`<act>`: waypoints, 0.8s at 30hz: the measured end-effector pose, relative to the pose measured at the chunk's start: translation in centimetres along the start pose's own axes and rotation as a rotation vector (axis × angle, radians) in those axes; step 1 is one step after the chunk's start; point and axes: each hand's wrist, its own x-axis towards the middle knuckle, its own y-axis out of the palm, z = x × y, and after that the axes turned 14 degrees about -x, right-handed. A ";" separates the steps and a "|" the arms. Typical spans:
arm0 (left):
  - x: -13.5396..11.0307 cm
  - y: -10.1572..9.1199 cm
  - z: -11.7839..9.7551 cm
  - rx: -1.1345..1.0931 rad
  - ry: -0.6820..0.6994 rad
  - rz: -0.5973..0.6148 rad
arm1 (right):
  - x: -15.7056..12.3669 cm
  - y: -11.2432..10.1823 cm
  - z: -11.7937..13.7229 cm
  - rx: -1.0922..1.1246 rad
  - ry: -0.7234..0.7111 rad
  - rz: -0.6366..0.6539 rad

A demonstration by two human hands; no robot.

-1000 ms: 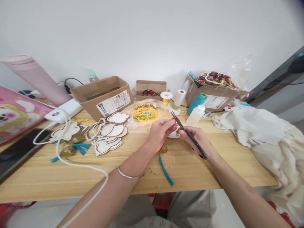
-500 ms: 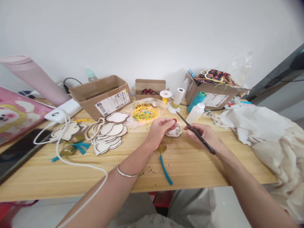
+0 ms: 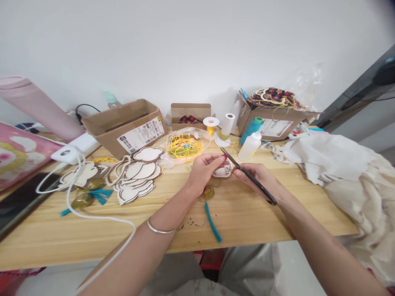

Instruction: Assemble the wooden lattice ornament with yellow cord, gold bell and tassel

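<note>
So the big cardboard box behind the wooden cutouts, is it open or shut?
Open: nothing covers the cardboard box, and its dark inside shows above the front wall with the white shipping label.

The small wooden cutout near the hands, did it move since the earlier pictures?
No. The wooden cutout sits about where it was relative to the yellow thread spool, with no clear shift.

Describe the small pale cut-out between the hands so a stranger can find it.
On the light wooden table, find the left hand and the right hand, which holds a slim black tool. Between them lies a small pale cut-out with dark lines. Unlike the pile of cloud-shaped cut-outs further left, it lies alone, partly hidden by fingers.
</note>
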 end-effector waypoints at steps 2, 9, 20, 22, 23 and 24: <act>0.0 0.0 0.0 -0.008 0.003 -0.003 | 0.1 0.2 -0.1 -0.008 0.006 0.006; 0.0 0.0 0.0 -0.042 -0.006 -0.015 | 0.2 0.5 0.2 0.007 0.031 0.011; 0.0 -0.1 0.0 -0.049 -0.008 -0.009 | 0.4 0.9 -0.3 0.013 0.050 0.001; 0.0 0.0 0.0 -0.047 -0.012 -0.007 | 0.4 0.9 -0.7 0.005 0.052 0.004; 0.0 0.0 -0.1 -0.044 -0.015 -0.006 | 0.4 0.8 -0.9 0.001 0.045 0.004; 0.0 0.0 -0.1 -0.039 -0.018 -0.004 | 0.3 0.6 -1.1 -0.005 0.034 0.006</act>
